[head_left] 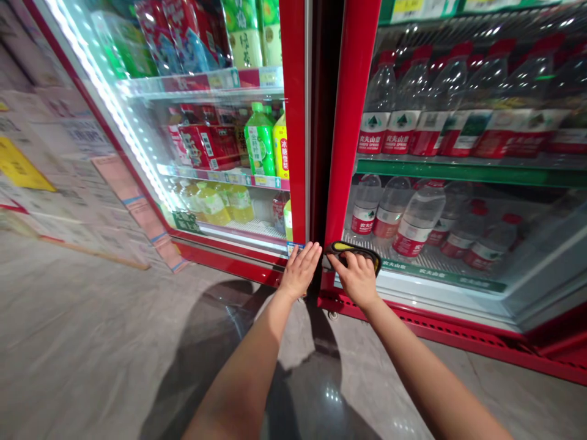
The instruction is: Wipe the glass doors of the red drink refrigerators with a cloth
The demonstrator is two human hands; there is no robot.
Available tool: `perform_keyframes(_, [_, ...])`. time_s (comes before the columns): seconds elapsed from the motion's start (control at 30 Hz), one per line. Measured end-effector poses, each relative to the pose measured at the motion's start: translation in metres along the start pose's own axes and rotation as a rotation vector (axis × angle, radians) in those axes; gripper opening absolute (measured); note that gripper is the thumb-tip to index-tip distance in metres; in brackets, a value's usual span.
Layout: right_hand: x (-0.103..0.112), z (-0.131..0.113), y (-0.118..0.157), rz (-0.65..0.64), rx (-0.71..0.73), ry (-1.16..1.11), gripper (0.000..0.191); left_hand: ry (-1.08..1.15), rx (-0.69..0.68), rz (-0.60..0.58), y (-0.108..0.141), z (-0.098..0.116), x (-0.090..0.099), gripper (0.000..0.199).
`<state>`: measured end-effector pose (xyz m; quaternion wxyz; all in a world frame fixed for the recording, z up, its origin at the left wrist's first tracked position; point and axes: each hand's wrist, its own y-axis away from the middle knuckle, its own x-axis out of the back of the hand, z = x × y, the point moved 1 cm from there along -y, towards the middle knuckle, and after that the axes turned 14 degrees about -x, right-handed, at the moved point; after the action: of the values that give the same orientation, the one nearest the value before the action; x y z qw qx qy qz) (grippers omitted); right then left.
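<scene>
My left hand lies flat with its fingers stretched out against the lower corner of the left fridge's red door frame. It holds nothing. Fingers of my right hand are wrapped round a black and yellow object, perhaps a brush or scrubber, which rests at the lower left corner of the right fridge's door, against its red frame. Behind the glass, just above the right hand, stand water bottles with red and white labels.
A narrow dark gap separates the two fridges. Drinks fill the left fridge's shelves, including a green bottle. Stacked cartons stand at the far left. Grey floor tiles show shadows and reflections.
</scene>
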<state>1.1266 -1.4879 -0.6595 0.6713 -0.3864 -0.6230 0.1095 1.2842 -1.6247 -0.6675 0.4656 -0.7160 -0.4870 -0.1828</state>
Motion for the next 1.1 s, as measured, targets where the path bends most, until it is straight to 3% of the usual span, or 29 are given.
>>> perform_keyframes(0.23, [-0.037,-0.009,0.047,-0.222,0.153,0.101,0.051,0.029,-0.035,-0.018,0.008,0.003,-0.004,0.069])
perform_keyframes(0.43, [-0.048,-0.010,0.060,-0.300,0.202,0.080,0.051,0.048,-0.051,0.014,0.000,0.008,-0.003,0.068])
perform_keyframes(0.53, [-0.042,0.022,0.067,-0.280,0.243,0.071,0.052,0.054,-0.077,0.064,-0.008,0.012,-0.002,0.071])
perform_keyframes(0.7, [-0.024,0.113,0.105,-0.226,0.235,0.140,0.058,0.039,-0.110,0.162,-0.021,0.022,-0.003,0.073])
perform_keyframes(0.77, [-0.015,0.135,0.114,-0.226,0.223,0.183,0.058,0.046,-0.137,0.175,-0.028,0.026,-0.003,0.073])
perform_keyframes(0.83, [-0.004,0.140,0.110,-0.239,0.227,0.213,0.053,0.047,-0.167,0.182,-0.035,0.030,-0.002,0.071])
perform_keyframes(0.93, [0.016,0.134,0.080,-0.181,0.209,0.217,0.049,0.039,-0.202,0.195,-0.051,0.035,-0.002,0.068])
perform_keyframes(1.03, [0.035,0.145,0.054,-0.016,0.054,0.191,0.051,0.046,-0.203,0.212,-0.069,0.041,-0.003,0.069])
perform_keyframes(1.1, [0.042,0.161,0.056,0.088,-0.098,0.175,0.048,0.057,-0.207,0.230,-0.079,0.048,-0.003,0.071])
